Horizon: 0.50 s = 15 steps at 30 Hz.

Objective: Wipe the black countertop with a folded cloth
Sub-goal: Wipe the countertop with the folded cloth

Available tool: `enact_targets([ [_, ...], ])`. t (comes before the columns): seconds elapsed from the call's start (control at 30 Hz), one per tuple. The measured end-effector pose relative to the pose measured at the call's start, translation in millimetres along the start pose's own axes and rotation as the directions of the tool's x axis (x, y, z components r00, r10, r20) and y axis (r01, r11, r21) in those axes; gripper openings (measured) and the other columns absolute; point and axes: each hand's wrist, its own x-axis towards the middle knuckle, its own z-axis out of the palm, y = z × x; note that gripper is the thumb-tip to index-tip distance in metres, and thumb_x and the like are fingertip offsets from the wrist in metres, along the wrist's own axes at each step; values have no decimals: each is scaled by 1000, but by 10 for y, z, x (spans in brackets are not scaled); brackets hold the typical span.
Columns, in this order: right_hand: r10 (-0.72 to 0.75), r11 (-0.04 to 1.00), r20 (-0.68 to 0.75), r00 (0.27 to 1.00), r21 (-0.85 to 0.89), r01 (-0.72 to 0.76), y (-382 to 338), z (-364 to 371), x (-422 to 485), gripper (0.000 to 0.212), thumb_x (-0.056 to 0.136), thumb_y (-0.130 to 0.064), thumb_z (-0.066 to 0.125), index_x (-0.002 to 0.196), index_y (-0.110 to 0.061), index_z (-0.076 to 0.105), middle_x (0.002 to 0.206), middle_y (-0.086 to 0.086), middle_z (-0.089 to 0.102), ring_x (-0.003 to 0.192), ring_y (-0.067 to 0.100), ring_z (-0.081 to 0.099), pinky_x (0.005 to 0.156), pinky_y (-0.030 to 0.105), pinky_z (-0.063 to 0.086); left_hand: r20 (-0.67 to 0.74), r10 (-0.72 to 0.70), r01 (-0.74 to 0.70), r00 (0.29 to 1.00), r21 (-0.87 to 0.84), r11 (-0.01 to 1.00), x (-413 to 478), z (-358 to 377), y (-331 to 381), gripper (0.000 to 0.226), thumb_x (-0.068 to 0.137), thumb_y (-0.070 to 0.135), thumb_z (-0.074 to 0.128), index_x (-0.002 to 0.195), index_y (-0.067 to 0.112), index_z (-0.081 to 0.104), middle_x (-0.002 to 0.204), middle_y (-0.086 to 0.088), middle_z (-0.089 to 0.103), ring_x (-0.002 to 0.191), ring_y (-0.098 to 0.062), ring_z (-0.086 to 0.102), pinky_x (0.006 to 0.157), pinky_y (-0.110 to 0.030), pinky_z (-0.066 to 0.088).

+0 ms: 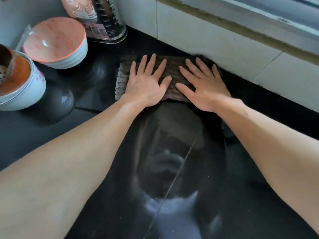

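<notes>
A folded brown-grey cloth [172,75] lies flat on the glossy black countertop [181,152], close to the white tiled back wall. My left hand [146,81] presses on the cloth's left half with fingers spread and straight. My right hand [202,83] presses on the right half the same way, fingers pointing toward the wall. Both palms cover much of the cloth; its paler fringe shows at the left edge. A thin seam runs diagonally across the countertop below my hands.
A stack of pink-rimmed bowls [57,42] stands at the back left. A white bowl with an orange inside [19,81] sits at the left edge. A clear utensil holder [105,19] stands in the corner. The white tiled wall [224,44] bounds the counter behind.
</notes>
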Motion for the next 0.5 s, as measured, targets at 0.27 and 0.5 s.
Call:
enact_targets([
  [0.27, 112, 994, -16, 994, 13, -112, 393, 8, -454, 69, 95, -67, 14, 155, -33, 9, 163, -12, -6, 149, 11, -8, 118, 41, -10, 18, 121, -121, 992, 7, 993, 18, 68, 586, 64, 100, 58, 12, 157, 30, 5, 166, -6, -3, 151, -27, -7, 120, -49, -8],
  [0.5, 263, 964, -46, 964, 39, -261, 473, 77, -1074, 72, 93, -68, 12, 155, -30, 12, 164, -7, -4, 150, 16, -7, 118, 47, -12, 35, 264, -263, 964, -20, 965, -304, 130, 992, 63, 100, 59, 15, 157, 32, 6, 166, -5, -3, 151, -25, -9, 120, -48, -8],
])
